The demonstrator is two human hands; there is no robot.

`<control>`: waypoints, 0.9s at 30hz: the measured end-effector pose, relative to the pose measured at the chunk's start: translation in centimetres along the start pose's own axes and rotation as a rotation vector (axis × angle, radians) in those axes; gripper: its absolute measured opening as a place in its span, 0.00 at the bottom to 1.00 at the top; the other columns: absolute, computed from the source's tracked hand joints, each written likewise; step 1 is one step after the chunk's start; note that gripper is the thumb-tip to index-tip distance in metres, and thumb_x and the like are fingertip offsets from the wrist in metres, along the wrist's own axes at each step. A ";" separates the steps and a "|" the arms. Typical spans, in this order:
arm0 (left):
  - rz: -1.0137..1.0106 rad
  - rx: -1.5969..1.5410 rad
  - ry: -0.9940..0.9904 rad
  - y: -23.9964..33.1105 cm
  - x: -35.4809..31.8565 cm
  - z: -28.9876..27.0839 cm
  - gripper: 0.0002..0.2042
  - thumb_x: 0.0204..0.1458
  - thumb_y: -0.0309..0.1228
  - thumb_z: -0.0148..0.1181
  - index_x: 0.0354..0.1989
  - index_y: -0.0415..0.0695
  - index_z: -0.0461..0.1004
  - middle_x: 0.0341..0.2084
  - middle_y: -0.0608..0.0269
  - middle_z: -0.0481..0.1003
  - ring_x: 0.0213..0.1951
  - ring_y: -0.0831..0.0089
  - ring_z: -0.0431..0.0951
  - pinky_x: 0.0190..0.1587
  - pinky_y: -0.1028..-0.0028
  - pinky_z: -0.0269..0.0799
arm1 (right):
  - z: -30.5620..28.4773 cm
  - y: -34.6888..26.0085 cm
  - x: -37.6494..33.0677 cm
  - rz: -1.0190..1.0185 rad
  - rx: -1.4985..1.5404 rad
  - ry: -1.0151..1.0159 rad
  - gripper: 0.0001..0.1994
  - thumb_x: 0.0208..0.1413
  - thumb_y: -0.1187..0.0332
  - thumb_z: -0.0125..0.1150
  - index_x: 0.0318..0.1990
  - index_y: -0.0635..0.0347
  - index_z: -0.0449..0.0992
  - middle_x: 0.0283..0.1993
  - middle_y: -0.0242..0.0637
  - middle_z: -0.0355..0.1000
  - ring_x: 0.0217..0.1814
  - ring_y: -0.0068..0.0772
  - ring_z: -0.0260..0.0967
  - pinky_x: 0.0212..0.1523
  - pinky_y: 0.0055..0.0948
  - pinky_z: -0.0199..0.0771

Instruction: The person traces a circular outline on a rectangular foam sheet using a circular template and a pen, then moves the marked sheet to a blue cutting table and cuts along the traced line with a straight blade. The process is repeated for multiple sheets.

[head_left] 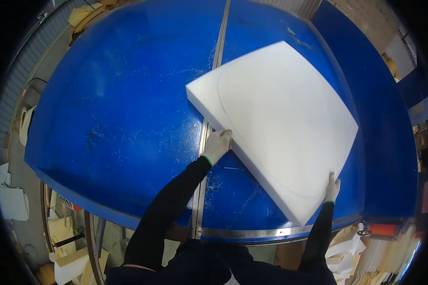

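Observation:
A thick white foam slab point(280, 118) lies flat on the blue table point(123, 109), turned at an angle, with a thin curved line drawn across its top. My left hand point(217, 145), in a white glove, presses against the slab's near left edge, next to the metal strip point(200, 156) that runs down the table's middle. My right hand point(332, 187), also gloved, rests flat on the slab's top near its nearest corner. Both sleeves are black.
A metal ruler strip point(261, 232) runs along the table's front edge. A raised blue wall point(385, 109) stands at the table's right side. Foam offcuts lie on the floor at lower left point(69, 263) and lower right point(347, 251).

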State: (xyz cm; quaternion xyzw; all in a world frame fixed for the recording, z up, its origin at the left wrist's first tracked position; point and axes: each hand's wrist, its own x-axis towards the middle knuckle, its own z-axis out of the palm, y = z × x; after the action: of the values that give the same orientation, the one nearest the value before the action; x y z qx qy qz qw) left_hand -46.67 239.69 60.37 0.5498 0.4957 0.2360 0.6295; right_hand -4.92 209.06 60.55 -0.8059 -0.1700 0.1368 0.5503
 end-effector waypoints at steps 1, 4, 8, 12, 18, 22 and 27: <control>-0.055 -0.085 -0.008 0.5 0.1 -0.6 0.18 0.64 0.41 0.50 0.47 0.36 0.75 0.30 0.57 0.76 0.33 0.67 0.79 0.38 0.68 0.79 | 0.6 -0.2 1.4 0.037 -0.027 0.026 0.24 0.64 0.55 0.61 0.46 0.75 0.70 0.43 0.42 0.73 0.42 0.29 0.69 0.44 0.30 0.73; -0.049 -0.230 0.124 2.4 0.8 -1.2 0.21 0.66 0.42 0.47 0.51 0.33 0.72 0.39 0.53 0.75 0.36 0.65 0.80 0.39 0.68 0.83 | 2.7 -0.5 5.6 0.083 -0.112 0.054 0.23 0.63 0.54 0.61 0.43 0.72 0.71 0.39 0.40 0.73 0.39 0.26 0.68 0.40 0.29 0.72; 0.020 -0.137 0.246 1.0 6.1 -0.9 0.21 0.62 0.40 0.51 0.44 0.29 0.76 0.36 0.43 0.78 0.40 0.53 0.80 0.42 0.62 0.79 | 4.0 -0.3 9.8 0.015 -0.134 0.000 0.22 0.63 0.53 0.61 0.39 0.70 0.72 0.36 0.37 0.72 0.37 0.25 0.67 0.37 0.28 0.71; 0.166 -0.026 0.291 -0.1 11.1 -0.9 0.18 0.57 0.36 0.52 0.38 0.28 0.77 0.32 0.35 0.77 0.39 0.43 0.78 0.45 0.57 0.70 | 6.2 -1.3 13.7 -0.042 -0.117 -0.028 0.20 0.63 0.54 0.62 0.36 0.67 0.72 0.35 0.35 0.73 0.35 0.26 0.67 0.37 0.27 0.70; 0.212 -0.107 0.296 0.4 14.6 -0.1 0.18 0.58 0.36 0.51 0.39 0.30 0.78 0.32 0.37 0.78 0.39 0.44 0.78 0.45 0.58 0.70 | 7.1 -1.4 18.9 -0.084 -0.245 -0.033 0.22 0.63 0.51 0.61 0.32 0.65 0.73 0.28 0.29 0.68 0.29 0.21 0.61 0.32 0.26 0.64; 0.208 -0.082 0.324 1.0 15.5 -0.2 0.18 0.58 0.36 0.51 0.38 0.31 0.79 0.31 0.37 0.78 0.40 0.44 0.78 0.46 0.57 0.70 | 7.3 -1.1 19.1 -0.061 -0.100 -0.046 0.20 0.63 0.53 0.61 0.32 0.65 0.73 0.29 0.28 0.67 0.29 0.21 0.59 0.31 0.26 0.63; 0.273 0.030 0.392 -0.3 15.8 -2.7 0.15 0.59 0.33 0.52 0.36 0.31 0.77 0.29 0.50 0.76 0.31 0.62 0.75 0.37 0.65 0.71 | 10.3 -3.2 14.9 -0.126 -0.101 0.003 0.18 0.65 0.61 0.61 0.24 0.56 0.65 0.22 0.21 0.56 0.24 0.15 0.48 0.23 0.22 0.49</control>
State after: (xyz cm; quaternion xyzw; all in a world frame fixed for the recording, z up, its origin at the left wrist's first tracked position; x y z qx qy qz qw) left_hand -42.81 254.15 54.59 0.5648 0.5327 0.4139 0.4753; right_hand 4.00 225.13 59.37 -0.8206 -0.2263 0.0918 0.5167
